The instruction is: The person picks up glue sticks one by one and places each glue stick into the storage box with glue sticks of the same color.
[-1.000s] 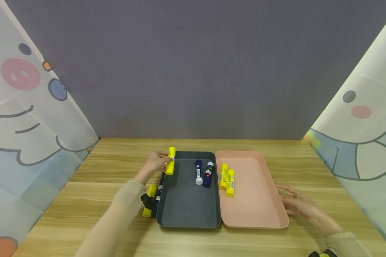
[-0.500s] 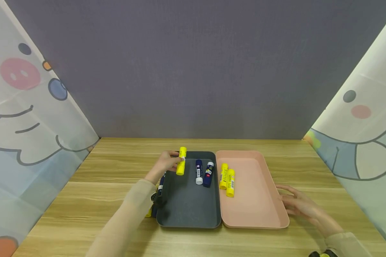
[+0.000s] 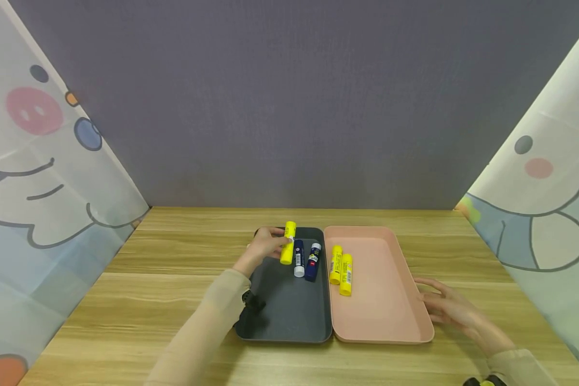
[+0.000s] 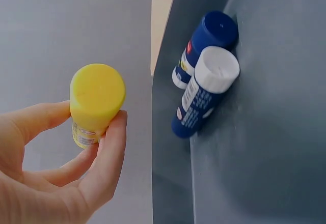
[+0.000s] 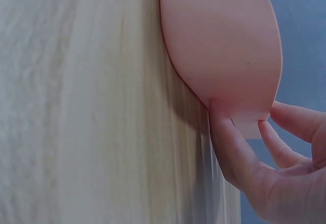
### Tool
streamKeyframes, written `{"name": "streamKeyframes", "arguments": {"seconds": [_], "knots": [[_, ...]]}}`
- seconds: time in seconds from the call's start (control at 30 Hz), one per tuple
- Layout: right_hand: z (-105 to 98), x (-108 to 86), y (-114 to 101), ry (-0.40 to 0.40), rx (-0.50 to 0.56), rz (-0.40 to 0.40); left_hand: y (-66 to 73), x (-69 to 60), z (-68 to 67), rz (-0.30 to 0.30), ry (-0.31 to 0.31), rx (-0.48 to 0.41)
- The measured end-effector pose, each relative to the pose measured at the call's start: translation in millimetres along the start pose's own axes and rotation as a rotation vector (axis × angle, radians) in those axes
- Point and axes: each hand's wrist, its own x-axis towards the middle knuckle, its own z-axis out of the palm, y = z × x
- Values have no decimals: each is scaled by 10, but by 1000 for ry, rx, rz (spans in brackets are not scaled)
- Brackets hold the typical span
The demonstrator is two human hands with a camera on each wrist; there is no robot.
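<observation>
My left hand [image 3: 267,246] pinches a yellow glue stick [image 3: 288,243] between thumb and fingers, held up above the dark grey tray [image 3: 289,335]. In the left wrist view its yellow end [image 4: 98,89] faces the camera. Two navy glue sticks lie in the grey tray: one with a white end [image 3: 299,260] nearest my left hand, another [image 3: 312,262] to its right. In the pink tray [image 3: 376,321], two yellow glue sticks [image 3: 335,265] lie near its left wall. My right hand [image 3: 451,308] touches the pink tray's outer right side [image 5: 229,56] with extended fingers.
Both trays stand side by side on the wooden table [image 3: 140,300]. A grey panel [image 3: 299,107] rises behind the table. Cartoon-printed sheets [image 3: 53,177] border it on the left and right. My left forearm hides the area left of the grey tray.
My left hand has carried the yellow glue stick rightwards, from the grey tray's left edge to over it, beside the navy sticks. The right hand and both trays stay where they were.
</observation>
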Motion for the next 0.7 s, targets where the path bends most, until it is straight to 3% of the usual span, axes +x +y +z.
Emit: {"name": "streamKeyframes", "arguments": {"seconds": [0.7], "knots": [[-12,7,3,-17,34,-1,84,19,351,32,-80,-10]]}}
